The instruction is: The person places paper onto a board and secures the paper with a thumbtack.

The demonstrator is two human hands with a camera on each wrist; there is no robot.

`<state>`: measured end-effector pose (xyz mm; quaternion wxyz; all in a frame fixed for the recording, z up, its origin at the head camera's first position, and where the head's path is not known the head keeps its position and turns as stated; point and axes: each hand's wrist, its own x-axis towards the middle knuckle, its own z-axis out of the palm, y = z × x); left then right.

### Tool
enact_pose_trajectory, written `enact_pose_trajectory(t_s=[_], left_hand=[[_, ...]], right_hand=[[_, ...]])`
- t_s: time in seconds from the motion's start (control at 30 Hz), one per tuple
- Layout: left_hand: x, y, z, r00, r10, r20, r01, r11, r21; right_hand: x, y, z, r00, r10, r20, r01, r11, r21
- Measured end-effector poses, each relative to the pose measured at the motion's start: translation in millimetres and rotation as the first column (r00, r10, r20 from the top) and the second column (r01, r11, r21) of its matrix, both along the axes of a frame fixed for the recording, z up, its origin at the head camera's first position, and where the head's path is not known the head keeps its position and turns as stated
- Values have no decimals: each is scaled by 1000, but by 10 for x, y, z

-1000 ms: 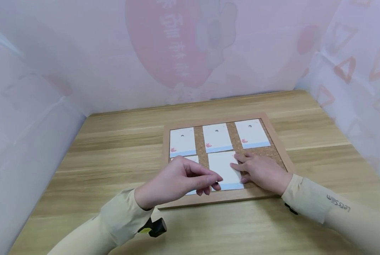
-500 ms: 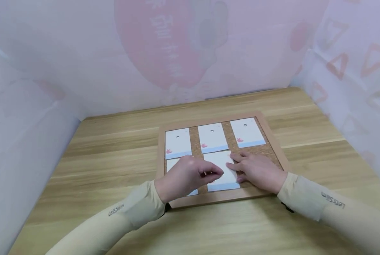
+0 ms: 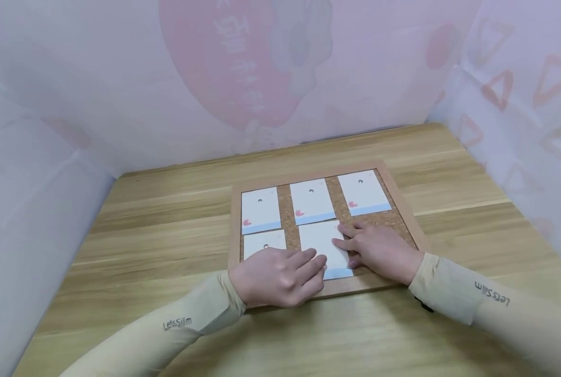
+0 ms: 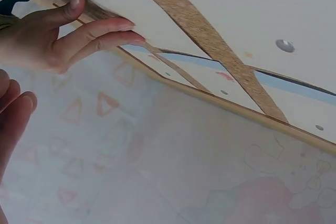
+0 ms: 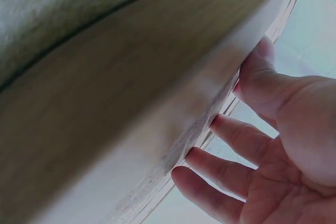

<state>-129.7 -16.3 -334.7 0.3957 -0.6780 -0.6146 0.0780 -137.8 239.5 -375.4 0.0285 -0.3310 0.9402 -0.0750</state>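
Note:
My left hand is low over the lower middle card, fingers curled, a tiny pale tack just showing at the fingertips. In the left wrist view only some of its fingers appear, at the left edge. My right hand rests spread on the corkboard, its fingertips pressing the right edge of that card. The right wrist view shows these fingers from the palm side, tips against the board. Beside the left hand, the lower left card is partly covered and bears a silver thumbtack.
Along the board's top row lie a left card, a middle card and a right card, each with a silver tack. Bare cork shows at the lower right. The wooden table runs back to pale printed walls.
My left hand has moved from above the board down toward the lower middle card and turned, so its back now faces up. The right hand has kept its hold on the card.

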Motion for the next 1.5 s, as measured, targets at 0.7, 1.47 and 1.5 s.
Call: enact_pose_trajectory(t_s=[0.7, 1.47, 1.5], left_hand=[[-876, 210, -340, 59, 490, 870, -220, 856, -468], [-975, 596, -265, -356, 599, 718, -324, 641, -696], [-970, 607, -264, -355, 601, 716, -329, 637, -697]], right_hand=[[39, -52, -15, 999, 20, -43, -20, 1000, 0], [79, -63, 13, 997, 47, -66, -47, 999, -2], [79, -62, 10, 996, 47, -70, -48, 999, -2]])
